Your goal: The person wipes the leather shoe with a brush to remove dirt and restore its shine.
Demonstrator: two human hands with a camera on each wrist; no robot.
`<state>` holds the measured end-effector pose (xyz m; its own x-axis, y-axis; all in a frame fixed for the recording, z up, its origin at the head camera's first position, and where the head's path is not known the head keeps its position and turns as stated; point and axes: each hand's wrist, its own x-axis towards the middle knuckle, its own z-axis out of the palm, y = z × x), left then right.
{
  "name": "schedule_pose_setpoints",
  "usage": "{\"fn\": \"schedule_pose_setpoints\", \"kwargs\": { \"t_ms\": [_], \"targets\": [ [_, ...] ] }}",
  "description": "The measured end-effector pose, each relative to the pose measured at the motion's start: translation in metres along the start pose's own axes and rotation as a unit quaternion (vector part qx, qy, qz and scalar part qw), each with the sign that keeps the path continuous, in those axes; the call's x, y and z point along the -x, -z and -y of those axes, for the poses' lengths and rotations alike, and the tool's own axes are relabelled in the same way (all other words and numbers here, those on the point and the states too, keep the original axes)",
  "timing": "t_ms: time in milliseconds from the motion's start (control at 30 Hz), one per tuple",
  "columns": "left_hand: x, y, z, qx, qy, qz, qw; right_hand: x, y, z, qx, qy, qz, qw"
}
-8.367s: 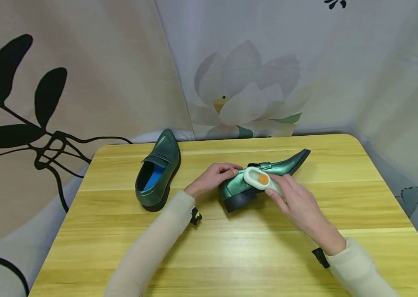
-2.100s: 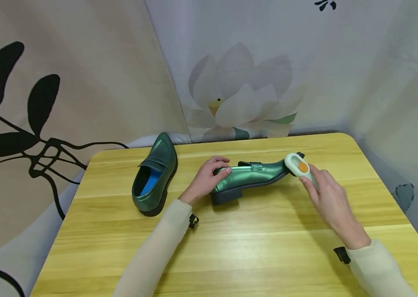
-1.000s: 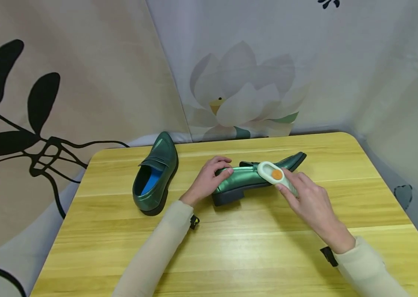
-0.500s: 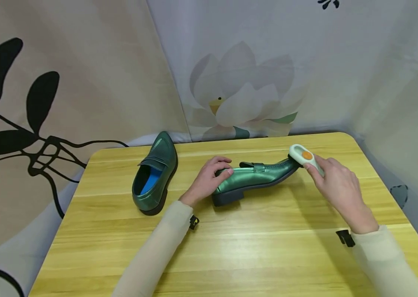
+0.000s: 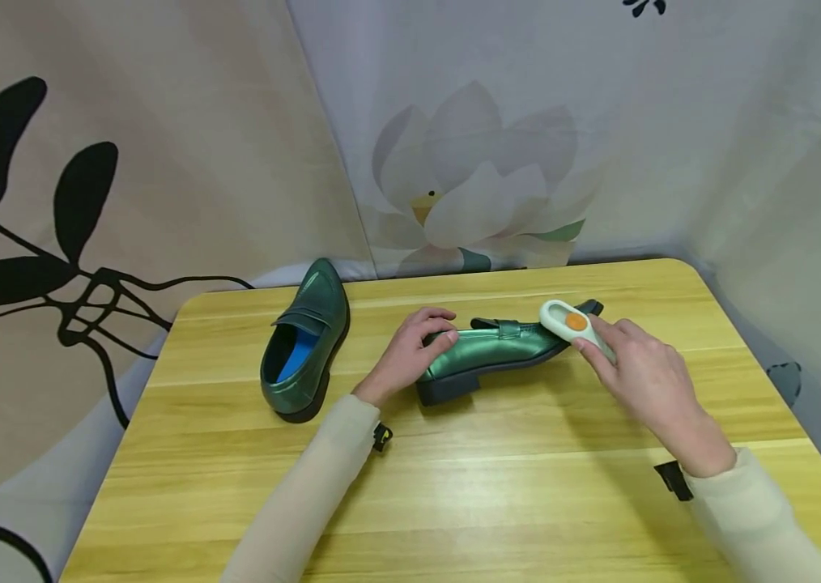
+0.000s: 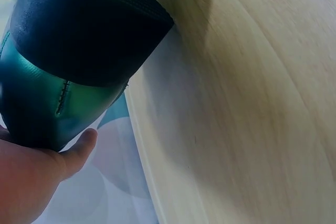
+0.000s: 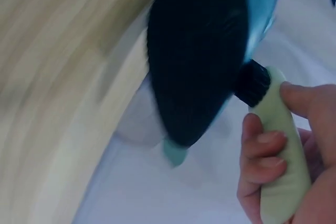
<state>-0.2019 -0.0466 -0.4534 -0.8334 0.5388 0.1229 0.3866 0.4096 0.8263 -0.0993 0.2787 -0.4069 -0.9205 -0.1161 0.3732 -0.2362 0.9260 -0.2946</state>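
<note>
"So, where's the green shoe (image 5: 491,350) re: the hands?"

"Btwn 'em. L hand (image 5: 410,354) has a narrow grip on its heel end; R hand (image 5: 647,382) has the brush (image 5: 572,322) gripped, bristles (image 7: 253,83) at the toe end."

"Long axis?"

"Approx. L to R over the worktop (image 5: 498,502), toe pointing R & slightly away. L hand's nearer the heel, R hand the toe."

"Heel resting on it?"

"Can't tell. Other shoe (image 5: 325,344) stands further L, apart from L hand."
</note>
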Motion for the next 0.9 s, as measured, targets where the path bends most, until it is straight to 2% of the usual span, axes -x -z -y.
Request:
{"fn": "schedule_pose_setpoints", "kwargs": {
  "t_ms": [133,233,400,533,700,900],
  "targets": [
    [0.001,0.000,0.001,-0.002,0.006,0.000,1.0000,-0.006,-0.003,-0.023,-0.006,-0.038,-0.016,0.999],
    [0.002,0.001,0.002,-0.001,0.009,0.001,1.0000,-0.007,-0.009,-0.028,-0.026,-0.048,-0.030,0.998],
    [0.003,0.003,0.001,0.004,0.012,0.003,0.9999,-0.004,-0.023,-0.004,-0.085,-0.010,-0.059,0.995],
    [0.003,0.004,0.000,0.012,0.012,0.004,0.9998,0.000,-0.034,0.020,-0.110,0.030,-0.065,0.991],
    [0.003,0.005,0.001,0.027,0.019,-0.004,0.9995,0.001,-0.045,0.038,-0.101,0.086,-0.060,0.989],
    [0.006,0.005,0.003,0.031,0.012,-0.021,0.9992,0.004,-0.051,0.035,-0.074,0.090,-0.078,0.990]
  ]
}}
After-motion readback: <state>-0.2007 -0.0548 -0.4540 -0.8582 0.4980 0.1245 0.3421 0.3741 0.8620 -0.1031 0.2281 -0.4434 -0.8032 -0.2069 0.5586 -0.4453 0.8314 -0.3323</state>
